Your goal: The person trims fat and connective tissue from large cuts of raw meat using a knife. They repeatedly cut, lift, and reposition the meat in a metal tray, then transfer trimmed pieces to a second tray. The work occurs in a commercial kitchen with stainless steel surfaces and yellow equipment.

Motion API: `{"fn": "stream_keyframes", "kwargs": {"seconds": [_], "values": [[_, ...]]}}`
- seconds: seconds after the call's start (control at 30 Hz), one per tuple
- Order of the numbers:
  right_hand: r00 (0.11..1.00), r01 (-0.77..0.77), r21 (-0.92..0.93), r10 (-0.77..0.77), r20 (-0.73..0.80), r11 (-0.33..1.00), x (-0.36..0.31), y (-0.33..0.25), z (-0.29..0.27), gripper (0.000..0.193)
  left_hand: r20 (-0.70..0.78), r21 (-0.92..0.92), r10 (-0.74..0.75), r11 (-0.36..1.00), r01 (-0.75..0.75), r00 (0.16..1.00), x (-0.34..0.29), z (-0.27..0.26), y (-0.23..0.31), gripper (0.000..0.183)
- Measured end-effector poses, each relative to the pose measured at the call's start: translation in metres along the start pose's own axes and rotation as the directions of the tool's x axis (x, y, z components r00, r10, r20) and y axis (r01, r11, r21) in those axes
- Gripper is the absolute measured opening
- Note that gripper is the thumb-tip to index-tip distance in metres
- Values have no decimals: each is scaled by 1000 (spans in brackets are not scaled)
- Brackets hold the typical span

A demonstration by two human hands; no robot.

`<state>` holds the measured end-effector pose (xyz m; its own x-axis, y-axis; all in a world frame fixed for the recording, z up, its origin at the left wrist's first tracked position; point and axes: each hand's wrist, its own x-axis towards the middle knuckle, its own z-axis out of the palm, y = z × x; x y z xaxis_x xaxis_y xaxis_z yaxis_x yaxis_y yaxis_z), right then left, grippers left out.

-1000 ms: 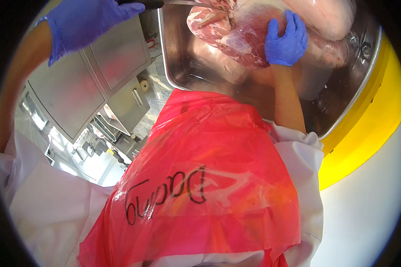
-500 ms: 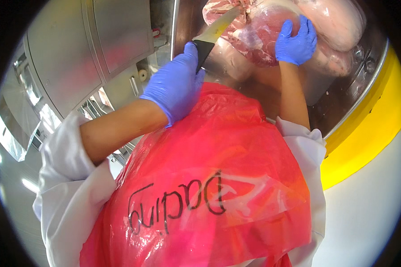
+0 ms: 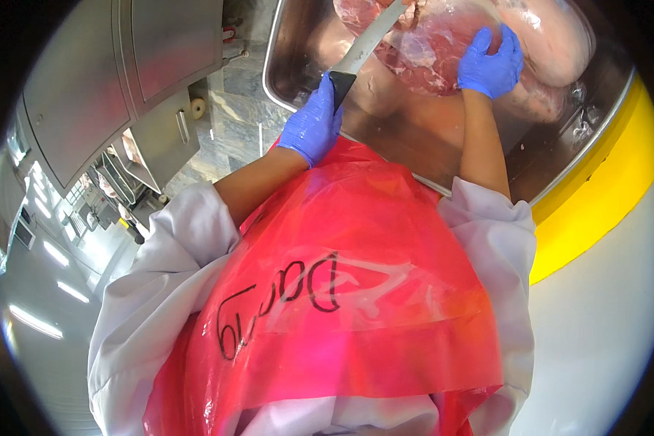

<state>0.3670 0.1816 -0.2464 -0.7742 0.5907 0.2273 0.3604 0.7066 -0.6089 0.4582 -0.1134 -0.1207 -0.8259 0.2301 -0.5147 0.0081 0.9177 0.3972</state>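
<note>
My left hand [image 3: 312, 127], in a blue glove, grips the black handle of a long knife [image 3: 367, 43]. The blade slants up and right, its tip reaching a large slab of raw pink meat [image 3: 429, 51]. That slab lies in a steel tray [image 3: 414, 145] in front of me. My right hand [image 3: 490, 64], also blue-gloved, presses flat on the right side of the slab, fingers closed over its edge. A paler piece of meat [image 3: 552, 43] lies behind it at the right.
A red plastic apron [image 3: 341, 291] over a white coat fills the lower middle. Steel cabinets [image 3: 123, 94] stand at the left over a grey tiled floor [image 3: 232, 131]. A yellow band [image 3: 603, 196] runs along the tray's right side, above a white surface [image 3: 596, 349].
My left hand swung from far left in to the tray with the knife, and the blade now reaches the meat. My right hand stayed on the slab.
</note>
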Motion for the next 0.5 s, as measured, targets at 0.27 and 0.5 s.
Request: {"fn": "stream_keyframes", "kwargs": {"seconds": [0.27,0.5], "values": [[999,43,7,-43,0,999,-1,-2,3,49,6,-8,-20,1000,20,1000,3,-17,-15,68],[1000,4,-11,-4,6,1000,0,-3,-4,50,153,541,-86,841,-11,985,4,-186,105,60]]}}
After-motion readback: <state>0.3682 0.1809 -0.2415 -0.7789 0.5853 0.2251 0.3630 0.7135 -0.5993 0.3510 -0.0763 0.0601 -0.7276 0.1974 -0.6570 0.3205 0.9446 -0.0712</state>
